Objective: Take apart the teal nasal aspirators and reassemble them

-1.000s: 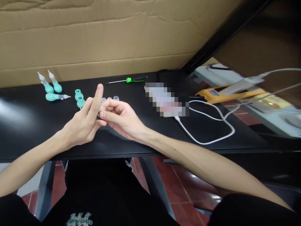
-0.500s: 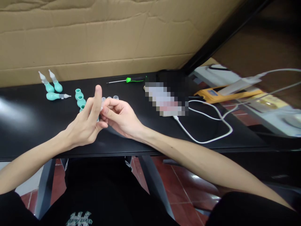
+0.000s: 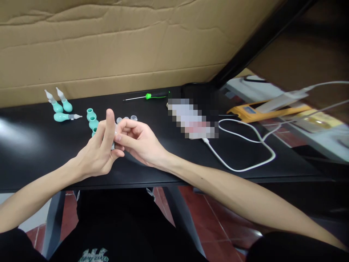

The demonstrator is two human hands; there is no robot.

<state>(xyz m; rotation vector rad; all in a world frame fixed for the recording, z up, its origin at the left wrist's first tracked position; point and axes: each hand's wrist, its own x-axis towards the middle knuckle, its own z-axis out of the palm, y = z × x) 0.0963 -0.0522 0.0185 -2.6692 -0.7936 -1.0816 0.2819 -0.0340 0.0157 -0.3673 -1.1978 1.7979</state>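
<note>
My left hand (image 3: 99, 149) is closed round a teal rubber bulb, which the fingers mostly hide; its index finger points up. Against it, my right hand (image 3: 137, 140) pinches a small translucent nozzle piece (image 3: 116, 130) at the bulb's mouth. How far the two parts fit together is hidden. Just beyond the left hand, loose teal bulbs (image 3: 94, 123) stand in a row with open mouths. Small clear plastic collars (image 3: 133, 118) sit behind my right hand. Farther left are three nasal aspirators (image 3: 61, 116), teal bulbs with white tips, one lying nearest me.
A thin screwdriver (image 3: 148, 96) with a green and black handle lies at the back of the black table (image 3: 35, 153). To the right is a blurred-out phone (image 3: 191, 120) with a white cable (image 3: 240, 170). A cardboard wall (image 3: 109, 54) rises behind.
The whole view has shifted slightly, so the table sits lower. Both hands stay together in nearly the same pose, still on the bulb and nozzle.
</note>
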